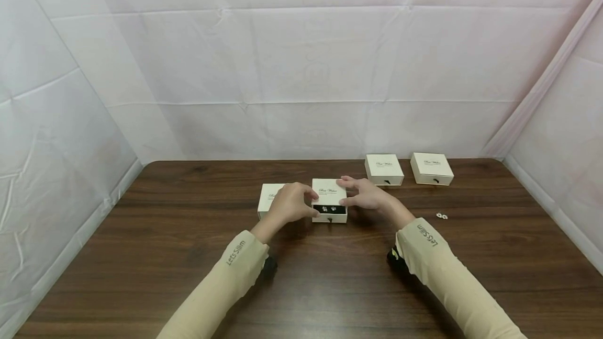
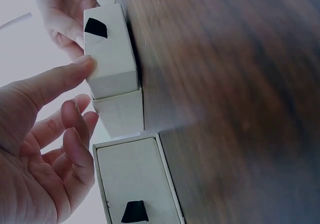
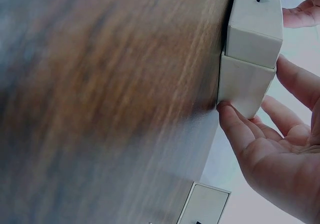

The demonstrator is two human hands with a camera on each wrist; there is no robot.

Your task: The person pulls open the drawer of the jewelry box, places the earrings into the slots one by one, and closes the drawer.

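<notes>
We have both hands on one small cream drawer box (image 1: pixel 329 199) near the middle of the bench (image 1: pixel 141 255), and what matters is how its two parts sit between our palms. The sleeve lies farther from us, and the inner tray (image 1: pixel 329 214) sticks out toward us, so the box's sliding axis runs straight from us to the far edge. A dark lining with small pale pieces shows in the gap, and a dark pull tab sits on the tray's front face.

Our left hand (image 1: pixel 288 204) comes in from the left side. The left wrist view shows its thumb (image 2: pixel 60 81) pressed flat against the tray's side wall, while the other fingers curl loosely behind it and touch nothing that we can see. Our right hand (image 1: pixel 367 195) comes in from the right side. Its fingertips (image 3: pixel 231 115) rest against the corner of the sleeve (image 3: pixel 245 84), with the fingers fairly straight and the palm turned inward. Both hands are equally near, one on each flank; neither wraps around the box.

A second cream box (image 1: pixel 268 196) lies just beside our left hand, partly hidden by it. Two closed boxes (image 1: pixel 384 169) stand well apart at the far right, and two tiny pale items (image 1: pixel 441 216) lie on the bench near our right forearm.
</notes>
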